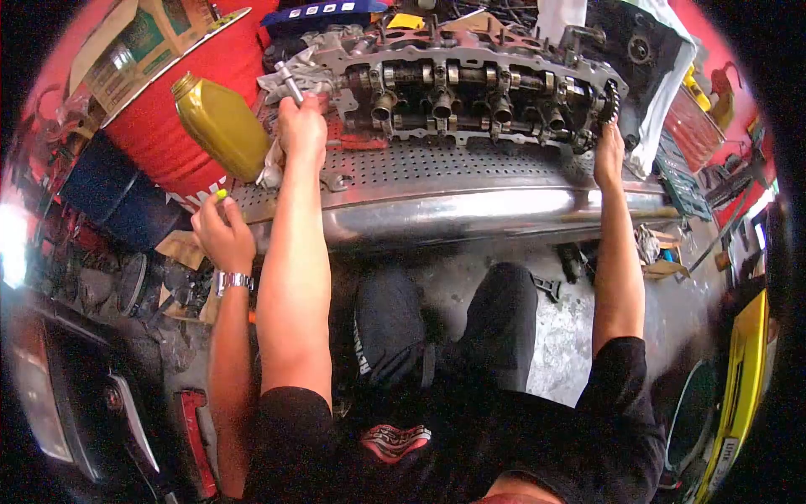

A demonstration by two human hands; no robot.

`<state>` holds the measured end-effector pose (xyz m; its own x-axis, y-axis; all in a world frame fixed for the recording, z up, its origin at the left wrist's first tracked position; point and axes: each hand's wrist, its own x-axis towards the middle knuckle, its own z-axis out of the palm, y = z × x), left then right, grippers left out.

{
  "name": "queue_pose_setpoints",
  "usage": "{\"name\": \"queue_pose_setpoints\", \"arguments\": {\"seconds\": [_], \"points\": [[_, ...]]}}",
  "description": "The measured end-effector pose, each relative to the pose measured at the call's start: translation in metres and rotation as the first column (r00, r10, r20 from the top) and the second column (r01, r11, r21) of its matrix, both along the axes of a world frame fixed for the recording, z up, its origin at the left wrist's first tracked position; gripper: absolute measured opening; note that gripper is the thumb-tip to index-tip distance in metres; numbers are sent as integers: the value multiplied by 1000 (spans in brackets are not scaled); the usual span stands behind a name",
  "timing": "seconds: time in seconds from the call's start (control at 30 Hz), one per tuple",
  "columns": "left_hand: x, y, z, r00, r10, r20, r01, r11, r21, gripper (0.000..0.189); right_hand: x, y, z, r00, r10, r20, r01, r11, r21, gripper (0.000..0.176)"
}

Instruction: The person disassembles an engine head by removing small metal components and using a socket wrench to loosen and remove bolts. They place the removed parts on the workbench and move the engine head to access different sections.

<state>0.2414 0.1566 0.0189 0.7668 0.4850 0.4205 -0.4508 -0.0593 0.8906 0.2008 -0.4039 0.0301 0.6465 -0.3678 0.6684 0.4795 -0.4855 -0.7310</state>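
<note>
A metal engine cylinder head (470,97) with exposed camshaft parts lies on a perforated metal bench (403,170). At its right end, my right hand (611,151) rests against the dark toothed gear (610,105), its fingers mostly hidden. My left hand (302,126) is closed around a silver socket tool (288,81), which points up beside the left end of the cylinder head. Below my left hand, a co-worker's hand (222,227) with a metal watch holds a small yellow-green item (222,194).
A gold-coloured bottle (220,126) leans at the bench's left side, before a red drum (159,134). Crumpled cloth (323,55) lies behind my left hand. A teal rack (684,176) is at the right. A yellow panel (739,378) stands at the lower right.
</note>
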Motion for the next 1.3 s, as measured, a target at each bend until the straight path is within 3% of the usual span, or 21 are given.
{"name": "queue_pose_setpoints", "arguments": {"seconds": [0.03,0.07,0.13,0.2,0.3,0.4,0.53,0.7,0.77,0.83,1.0,1.1,1.23,1.27,1.3], "points": [[-3,-2,8,999,29,-23,-27,996,84,27,-6,-2,0,998,-55,-38,53,997,-61,59],[-6,-11,12,999,10,-31,-7,996,85,27,3,-6,-8,997,-69,40,70,997,-14,62],[-11,-25,19,998,50,-25,-46,990,134,19,-8,-4,-5,1000,1,-24,2,995,102,62],[-9,-33,19,998,60,-27,-56,989,135,11,-11,0,-7,999,51,7,-51,984,168,62],[-8,-38,23,999,-17,-48,19,999,35,16,-20,-2,-6,999,34,25,-38,983,178,62],[-15,-46,28,997,31,-72,-29,999,28,19,-21,0,-3,999,36,-12,-31,958,284,63],[-13,-47,40,973,197,-121,-165,959,232,22,-28,16,14,995,69,-75,-33,912,409,59],[-17,-59,65,964,237,-120,-191,932,307,23,-18,10,11,995,101,-2,-91,898,430,62],[8,-52,59,953,284,-107,-232,908,349,24,-28,19,26,986,43,-164,25,919,393,66],[15,-52,64,951,290,-108,-225,888,400,26,-27,21,25,991,-62,-122,96,951,295,69],[29,-52,63,945,321,-53,-273,871,409,27,-42,42,35,982,-104,-160,148,945,292,67],[20,-48,70,934,348,-83,-282,860,426,25,-49,47,35,986,-41,-163,97,932,350,66],[28,-55,72,920,385,-71,-308,824,476,25,-51,49,31,959,-191,-210,240,942,236,66],[33,-53,71,922,382,-57,-310,820,481,25,-47,52,28,972,-190,-138,222,935,276,66],[34,-52,69,923,383,-44,-316,815,485,25,-55,58,35,971,-138,-196,197,925,326,65]]}}
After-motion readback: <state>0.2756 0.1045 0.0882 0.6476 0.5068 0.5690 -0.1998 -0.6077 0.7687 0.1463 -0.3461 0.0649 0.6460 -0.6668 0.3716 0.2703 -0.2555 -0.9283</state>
